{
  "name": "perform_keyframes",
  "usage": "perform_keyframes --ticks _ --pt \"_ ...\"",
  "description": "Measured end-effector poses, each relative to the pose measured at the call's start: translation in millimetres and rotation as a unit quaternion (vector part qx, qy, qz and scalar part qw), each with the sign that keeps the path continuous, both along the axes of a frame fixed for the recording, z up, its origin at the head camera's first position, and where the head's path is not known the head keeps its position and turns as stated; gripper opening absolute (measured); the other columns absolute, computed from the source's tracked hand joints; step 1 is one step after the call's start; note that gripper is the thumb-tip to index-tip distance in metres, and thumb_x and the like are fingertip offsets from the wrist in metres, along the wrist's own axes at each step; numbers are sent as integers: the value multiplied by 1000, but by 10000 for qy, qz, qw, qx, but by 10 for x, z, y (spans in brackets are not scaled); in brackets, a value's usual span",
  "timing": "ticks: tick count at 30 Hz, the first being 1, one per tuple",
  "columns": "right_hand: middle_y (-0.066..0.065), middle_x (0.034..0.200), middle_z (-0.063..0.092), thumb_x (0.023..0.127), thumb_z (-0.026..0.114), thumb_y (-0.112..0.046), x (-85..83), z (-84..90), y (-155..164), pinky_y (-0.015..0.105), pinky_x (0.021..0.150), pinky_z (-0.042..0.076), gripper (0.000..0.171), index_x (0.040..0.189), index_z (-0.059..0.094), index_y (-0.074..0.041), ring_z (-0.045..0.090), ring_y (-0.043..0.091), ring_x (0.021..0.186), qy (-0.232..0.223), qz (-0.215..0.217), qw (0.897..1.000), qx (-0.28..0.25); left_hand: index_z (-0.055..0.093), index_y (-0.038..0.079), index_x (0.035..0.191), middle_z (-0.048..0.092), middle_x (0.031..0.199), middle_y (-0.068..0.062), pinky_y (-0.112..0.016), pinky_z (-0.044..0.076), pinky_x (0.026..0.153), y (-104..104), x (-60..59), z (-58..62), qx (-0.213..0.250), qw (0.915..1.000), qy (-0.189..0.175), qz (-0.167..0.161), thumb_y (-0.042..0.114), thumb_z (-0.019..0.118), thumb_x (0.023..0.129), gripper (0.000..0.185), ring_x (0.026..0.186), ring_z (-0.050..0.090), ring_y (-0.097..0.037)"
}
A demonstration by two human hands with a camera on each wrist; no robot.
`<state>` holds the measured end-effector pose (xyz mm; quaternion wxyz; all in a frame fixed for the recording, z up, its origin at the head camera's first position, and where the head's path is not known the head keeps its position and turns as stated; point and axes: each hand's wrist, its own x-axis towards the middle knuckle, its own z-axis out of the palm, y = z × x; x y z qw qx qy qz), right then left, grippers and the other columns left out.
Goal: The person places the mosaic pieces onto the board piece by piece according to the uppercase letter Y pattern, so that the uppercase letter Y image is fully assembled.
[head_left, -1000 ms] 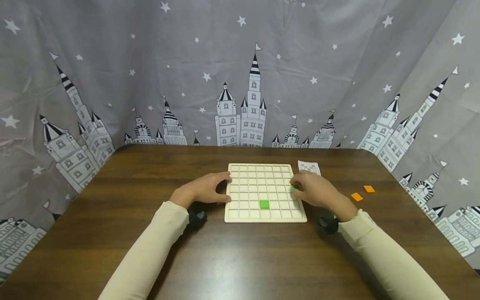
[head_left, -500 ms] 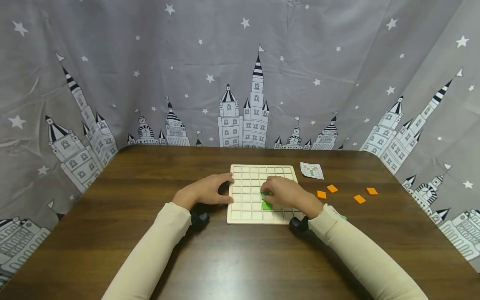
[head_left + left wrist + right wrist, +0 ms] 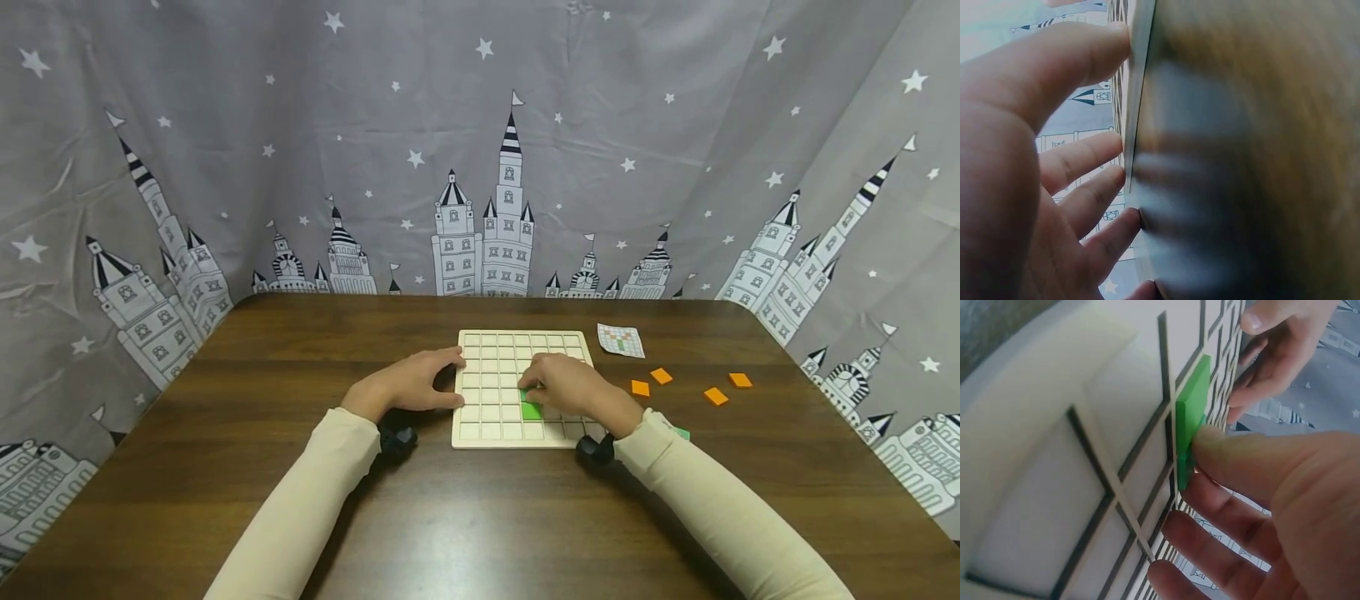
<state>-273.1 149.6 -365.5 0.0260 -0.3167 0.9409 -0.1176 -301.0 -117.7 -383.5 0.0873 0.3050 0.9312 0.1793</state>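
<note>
We sit at a dark wooden table (image 3: 225, 467) backed by a grey curtain (image 3: 300, 125) printed with stars and towers. The pale wooden grid board (image 3: 495, 346) lies flat in the middle of it, squarely in front of us, which keeps every cell within reach of both hands.

Our left hand (image 3: 408, 385) rests against the board's left edge, fingers fairly straight and spread along the rim (image 3: 1134, 125), gripping nothing; we judge it is there to steady the board. Our right hand (image 3: 573, 387) lies over the right half of the grid, its fingers bent, the thumb tip pressing on a green tile (image 3: 1192, 412). In the right wrist view that tile stands tilted on edge in a cell rather than lying flat. From the head view we see green (image 3: 531, 408) at the fingertips, near the front middle of the board.

A small pattern card (image 3: 620, 340) lies just beyond the board's far right corner, probably as a reference; its print is too small to read. Four orange tiles (image 3: 661, 376) lie loose on the table to the right. We see no brand or legible writing.
</note>
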Motion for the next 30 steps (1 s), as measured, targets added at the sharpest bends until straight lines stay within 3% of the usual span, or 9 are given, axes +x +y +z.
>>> perform_keyframes --ticks 9,17,21,30 --pt "0 103 62 89 56 -29 138 50 290 27 70 48 31 115 64 -15 56 9 82 109 -261 9996 -87 45 14 131 32 148 -9 -44 29 110 -7 -12 7 39 10000 19 -72 46 65 79 64 135 33 -26" --pt "-1 100 59 85 63 -30 443 -18 970 25 68 46 32 113 64 -16 52 9 77 330 -527 9980 -91 45 13 132 32 148 -10 -44 29 110 -30 -12 7 -8 9999 6 -130 46 64 79 65 135 33 -27" --pt "-1 102 58 81 68 -28 592 -51 1259 31 74 48 36 114 63 -15 53 11 83 511 -665 9965 26 45 14 132 33 147 -10 -44 28 110 -56 -13 23 27 10000 16 -36 46 65 79 65 135 33 -26" --pt "-1 97 57 78 71 -18 775 -83 1504 23 67 45 31 108 64 -15 50 7 78 437 -604 9972 9 44 14 134 31 149 -9 -44 27 111 -40 -18 3 -26 9999 -2 -100 48 64 79 67 136 31 -26"
